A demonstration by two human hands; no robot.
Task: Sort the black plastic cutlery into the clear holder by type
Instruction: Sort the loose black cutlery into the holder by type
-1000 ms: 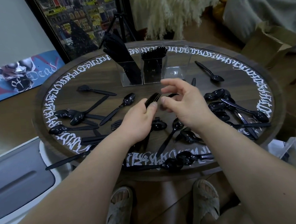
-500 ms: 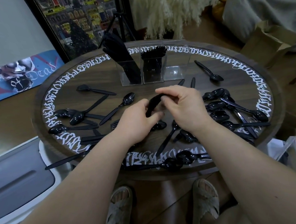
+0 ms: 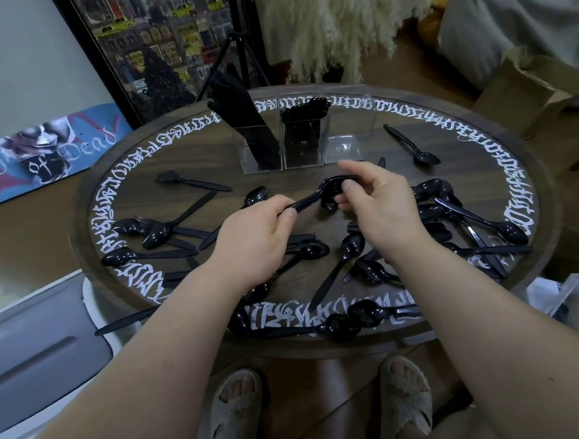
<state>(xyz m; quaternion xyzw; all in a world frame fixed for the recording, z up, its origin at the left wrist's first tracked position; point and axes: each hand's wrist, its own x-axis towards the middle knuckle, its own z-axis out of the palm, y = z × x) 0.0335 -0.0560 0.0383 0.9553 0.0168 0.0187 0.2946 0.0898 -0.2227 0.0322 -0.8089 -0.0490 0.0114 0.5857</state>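
Note:
A clear three-part holder (image 3: 349,141) stands at the far side of the round table (image 3: 322,343). Its left part holds black knives (image 3: 241,120), its middle part forks (image 3: 303,127), and its right part looks empty. Over the table's middle, my left hand (image 3: 255,235) pinches the handle of a black fork (image 3: 314,197). My right hand (image 3: 379,207) grips the same fork at its tine end. Several black spoons (image 3: 428,190) and other cutlery lie scattered on the tabletop.
A lone spoon (image 3: 416,147) lies at the far right of the table and a fork (image 3: 191,181) at the far left. A white bin (image 3: 35,353) stands at the left. A cardboard box (image 3: 527,86) and a tripod (image 3: 237,53) stand beyond the table.
The fork has swung from pointing up in my left hand to lying nearly level between both hands. My right hand has closed on its tine end.

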